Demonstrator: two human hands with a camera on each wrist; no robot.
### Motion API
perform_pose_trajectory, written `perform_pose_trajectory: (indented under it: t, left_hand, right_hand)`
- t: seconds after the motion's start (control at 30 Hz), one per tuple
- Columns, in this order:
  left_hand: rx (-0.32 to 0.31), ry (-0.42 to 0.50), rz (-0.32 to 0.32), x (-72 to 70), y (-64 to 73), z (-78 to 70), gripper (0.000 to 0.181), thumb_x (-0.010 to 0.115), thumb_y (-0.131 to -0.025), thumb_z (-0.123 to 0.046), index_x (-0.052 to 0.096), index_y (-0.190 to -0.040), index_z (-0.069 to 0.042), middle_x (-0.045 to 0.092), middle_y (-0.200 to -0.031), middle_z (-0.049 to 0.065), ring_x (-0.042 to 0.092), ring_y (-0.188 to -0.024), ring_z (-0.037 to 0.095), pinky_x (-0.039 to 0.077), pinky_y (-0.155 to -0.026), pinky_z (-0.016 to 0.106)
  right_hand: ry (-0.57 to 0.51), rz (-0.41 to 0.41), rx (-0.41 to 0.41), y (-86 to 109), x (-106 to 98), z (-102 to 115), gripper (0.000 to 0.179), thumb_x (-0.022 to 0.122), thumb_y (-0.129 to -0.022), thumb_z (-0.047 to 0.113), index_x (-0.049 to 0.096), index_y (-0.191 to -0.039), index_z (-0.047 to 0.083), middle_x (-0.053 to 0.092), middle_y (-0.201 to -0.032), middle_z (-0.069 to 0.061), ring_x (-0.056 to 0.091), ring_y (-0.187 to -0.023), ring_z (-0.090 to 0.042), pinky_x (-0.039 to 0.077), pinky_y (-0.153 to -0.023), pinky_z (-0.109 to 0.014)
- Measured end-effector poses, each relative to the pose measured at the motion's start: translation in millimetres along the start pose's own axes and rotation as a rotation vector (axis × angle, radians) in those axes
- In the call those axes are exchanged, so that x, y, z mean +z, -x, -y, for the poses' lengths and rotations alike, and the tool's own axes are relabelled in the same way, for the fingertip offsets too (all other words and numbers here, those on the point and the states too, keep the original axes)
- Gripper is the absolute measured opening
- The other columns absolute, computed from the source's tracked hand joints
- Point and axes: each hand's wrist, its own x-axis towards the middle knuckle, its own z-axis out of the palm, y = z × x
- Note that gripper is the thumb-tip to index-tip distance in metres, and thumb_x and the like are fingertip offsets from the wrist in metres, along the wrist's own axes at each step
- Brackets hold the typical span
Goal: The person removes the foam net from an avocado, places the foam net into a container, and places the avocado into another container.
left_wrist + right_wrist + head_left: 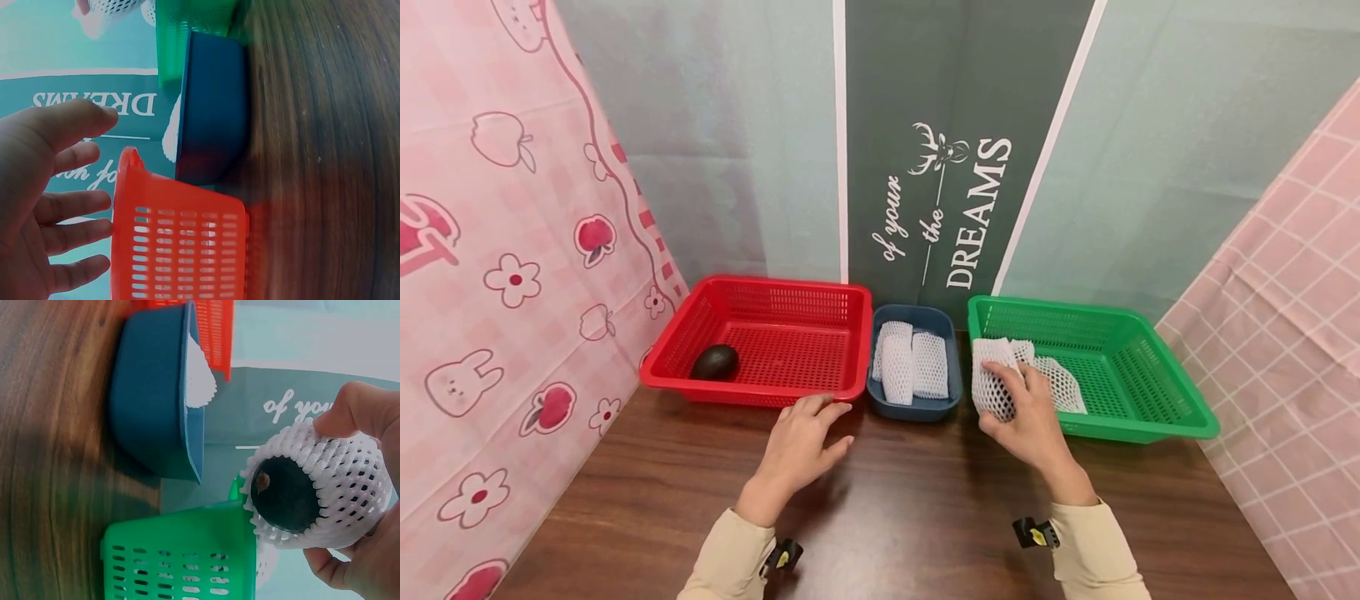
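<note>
Lying at the left end of the red basket (782,303), a dark oval fruit (715,363) is well apart from the left hand (801,443), whose fingers are lightly spread and empty, near the basket's right front corner. Next stands the blue bin (917,412), white net sleeves (898,371) inside, between the two hands. Right of it, the right hand (1032,417) curls fingers and thumb round a netted fruit (991,388) at the left edge of the green basket (1150,429), its long axis seemingly front to back; more white netting (1062,387) lies in that basket. Only the right wrist view shows the netted fruit's bare dark end; the head view shows mesh.
</note>
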Motion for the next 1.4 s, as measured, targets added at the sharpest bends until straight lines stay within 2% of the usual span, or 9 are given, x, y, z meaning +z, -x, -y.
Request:
perform_pose_trajectory:
  t: [0.13,0.37,0.73,1.13,1.4]
  left_hand:
    - [-0.004,-0.005,-0.019,-0.6,4.4,4.7,0.038,0.075,-0.073,-0.029,0.068,-0.106,-0.013,0.061,-0.107,0.011,0.055,-0.099,0.029,0.043,-0.075,0.045]
    - [-0.024,-0.027,-0.01,-3.6,10.4,11.6,0.037,0.075,-0.073,-0.028,0.068,-0.106,-0.013,0.06,-0.108,0.011,0.056,-0.098,0.029,0.043,-0.074,0.045]
    - [-0.029,0.004,-0.04,-3.8,18.7,22.5,0.035,0.076,-0.072,-0.026,0.068,-0.104,-0.014,0.061,-0.105,0.01,0.056,-0.095,0.029,0.043,-0.073,0.045]
    - [-0.045,-0.013,-0.01,-1.1,26.7,30.2,0.038,0.077,-0.07,-0.024,0.067,-0.105,-0.012,0.06,-0.105,0.014,0.056,-0.096,0.032,0.043,-0.073,0.046]
    - [-0.076,-0.012,0.013,0.5,34.8,36.7,0.04,0.078,-0.07,-0.026,0.067,-0.107,-0.013,0.061,-0.105,0.014,0.056,-0.095,0.032,0.044,-0.071,0.046]
  right_hand:
    - [0.007,0.019,-0.018,-0.2,3,1,0.064,0.072,-0.061,0.007,0.056,-0.122,0.011,0.042,-0.118,-0.03,0.036,-0.109,-0.045,0.032,-0.081,-0.061]
    - [0.029,0.041,-0.034,-0.2,6,7,0.063,0.073,-0.06,0.011,0.057,-0.121,0.014,0.04,-0.123,-0.032,0.036,-0.11,-0.048,0.034,-0.081,-0.061]
    - [0.046,0.087,-0.149,-1.5,18,15,0.067,0.074,-0.057,0.013,0.055,-0.121,0.015,0.045,-0.118,-0.029,0.042,-0.105,-0.045,0.039,-0.078,-0.059]
    - [0.085,0.158,-0.314,3.8,39,22,0.064,0.071,-0.059,0.013,0.055,-0.12,0.014,0.046,-0.121,-0.024,0.046,-0.104,-0.04,0.04,-0.081,-0.054]
    - [0.091,0.202,-0.353,5.1,46,24,0.064,0.071,-0.059,0.012,0.055,-0.12,0.016,0.046,-0.122,-0.023,0.045,-0.106,-0.04,0.041,-0.079,-0.055]
